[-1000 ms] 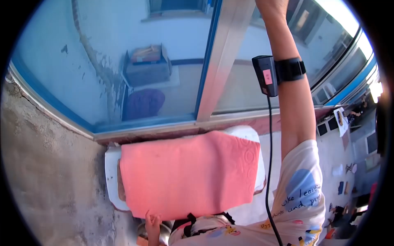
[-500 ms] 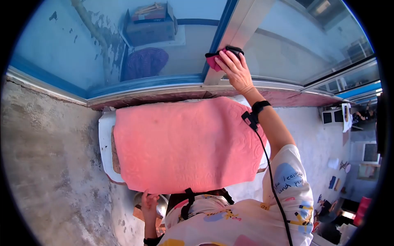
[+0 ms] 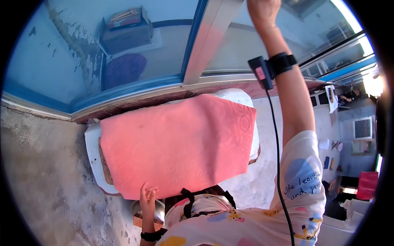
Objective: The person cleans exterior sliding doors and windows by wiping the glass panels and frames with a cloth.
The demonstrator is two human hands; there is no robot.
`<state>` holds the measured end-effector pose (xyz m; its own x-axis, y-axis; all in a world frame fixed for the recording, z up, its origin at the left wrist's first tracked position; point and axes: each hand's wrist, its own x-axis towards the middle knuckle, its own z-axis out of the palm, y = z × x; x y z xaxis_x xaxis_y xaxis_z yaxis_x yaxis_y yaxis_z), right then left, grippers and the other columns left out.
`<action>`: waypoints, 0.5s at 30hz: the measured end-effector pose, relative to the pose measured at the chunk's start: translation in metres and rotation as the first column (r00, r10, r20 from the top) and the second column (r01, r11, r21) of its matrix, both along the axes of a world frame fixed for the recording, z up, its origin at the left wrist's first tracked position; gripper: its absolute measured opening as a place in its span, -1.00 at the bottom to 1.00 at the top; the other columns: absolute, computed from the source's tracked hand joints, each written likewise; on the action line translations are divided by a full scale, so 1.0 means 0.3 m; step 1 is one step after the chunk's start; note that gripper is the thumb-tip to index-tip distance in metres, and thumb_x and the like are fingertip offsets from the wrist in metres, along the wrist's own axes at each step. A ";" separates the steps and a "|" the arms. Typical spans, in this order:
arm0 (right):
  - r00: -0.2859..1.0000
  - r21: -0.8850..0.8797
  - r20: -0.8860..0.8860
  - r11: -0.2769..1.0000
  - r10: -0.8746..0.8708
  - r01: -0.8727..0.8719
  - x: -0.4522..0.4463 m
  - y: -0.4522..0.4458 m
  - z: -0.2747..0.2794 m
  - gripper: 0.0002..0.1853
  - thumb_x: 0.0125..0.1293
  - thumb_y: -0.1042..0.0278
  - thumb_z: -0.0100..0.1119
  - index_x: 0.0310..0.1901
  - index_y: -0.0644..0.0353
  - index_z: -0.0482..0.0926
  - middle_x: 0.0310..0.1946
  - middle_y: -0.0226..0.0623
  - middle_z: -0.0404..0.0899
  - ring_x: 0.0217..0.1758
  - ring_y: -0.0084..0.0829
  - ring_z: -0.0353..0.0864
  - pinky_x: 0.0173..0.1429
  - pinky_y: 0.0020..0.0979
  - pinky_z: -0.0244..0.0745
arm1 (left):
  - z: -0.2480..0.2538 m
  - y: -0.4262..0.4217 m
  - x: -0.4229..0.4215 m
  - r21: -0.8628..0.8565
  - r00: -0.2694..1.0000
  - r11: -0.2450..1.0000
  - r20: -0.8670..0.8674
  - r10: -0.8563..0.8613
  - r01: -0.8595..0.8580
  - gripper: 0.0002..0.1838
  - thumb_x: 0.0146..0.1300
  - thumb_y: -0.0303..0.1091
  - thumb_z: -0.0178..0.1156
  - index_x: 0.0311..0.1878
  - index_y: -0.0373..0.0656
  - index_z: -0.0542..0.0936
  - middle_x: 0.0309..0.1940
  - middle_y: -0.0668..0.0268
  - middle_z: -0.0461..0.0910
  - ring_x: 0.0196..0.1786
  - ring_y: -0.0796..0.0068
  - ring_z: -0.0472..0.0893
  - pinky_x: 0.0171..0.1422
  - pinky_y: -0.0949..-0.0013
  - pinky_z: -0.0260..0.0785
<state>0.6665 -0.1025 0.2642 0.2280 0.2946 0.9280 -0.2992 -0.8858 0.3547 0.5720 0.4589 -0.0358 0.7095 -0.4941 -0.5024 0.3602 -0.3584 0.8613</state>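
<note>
My right hand (image 3: 264, 12) reaches high in front of the window pane (image 3: 230, 49), cut off by the top edge of the view. Its fingers are out of sight, so whatever they hold is hidden. Low in the view, my left hand (image 3: 148, 196) hovers by the near edge of a pink embossed cloth (image 3: 176, 143). Its fingers are loosely bent and partly apart, with nothing in them. The pink cloth drapes over a white-edged bench or table (image 3: 93, 153). To the left of my right hand runs the metal window frame (image 3: 207, 37).
Behind the left glass stand a box (image 3: 127, 35) and a purple round item (image 3: 125, 69). A black cable (image 3: 278, 164) hangs from the device on my right wrist. A metal bowl (image 3: 137, 208) sits below my left hand. Household things line the right side.
My right hand has gone up and right, away from the window frame. The magenta and black cloth it held there is out of view. My left hand has risen slightly, and the view has shifted.
</note>
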 end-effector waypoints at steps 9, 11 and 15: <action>0.668 0.019 -0.744 1.000 0.001 0.020 -0.237 -0.051 -0.644 -0.44 0.09 0.40 0.04 0.21 -0.01 0.45 0.38 -0.55 0.21 0.43 -0.46 0.15 0.47 -0.24 0.08 | -0.084 0.028 -0.171 0.079 1.000 0.997 0.016 0.020 -0.021 -0.52 0.35 -0.46 0.05 0.32 -0.17 0.25 -0.12 0.24 0.59 -0.10 0.52 0.59 -0.13 0.52 0.42; 0.583 0.170 -0.793 0.983 0.178 -0.069 -0.299 -0.094 -0.740 -0.49 0.10 0.39 0.04 0.17 0.02 0.48 0.34 -0.49 0.28 0.43 -0.46 0.17 0.48 -0.27 0.09 | -0.091 0.003 -0.240 0.130 0.995 0.986 0.030 0.098 -0.101 -0.52 0.34 -0.44 0.06 0.32 -0.17 0.27 -0.13 0.26 0.60 -0.11 0.51 0.59 -0.16 0.54 0.41; 0.616 0.660 -0.591 0.751 0.521 -0.001 -0.458 -0.119 -0.857 -0.54 0.11 0.47 0.11 0.12 0.08 0.45 0.18 -0.29 0.44 0.19 -0.20 0.47 0.20 -0.28 0.43 | -0.085 -0.105 -0.464 0.122 0.969 0.961 0.061 0.241 -0.247 -0.49 0.31 -0.31 0.15 0.30 -0.19 0.30 -0.13 0.28 0.60 -0.13 0.51 0.60 -0.19 0.55 0.42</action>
<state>0.5291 -0.1384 0.0071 0.8712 -0.0364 0.4896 0.0965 -0.9651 -0.2435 0.4330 0.4274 -0.0614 0.8238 -0.2371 -0.5149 0.4123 -0.3728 0.8313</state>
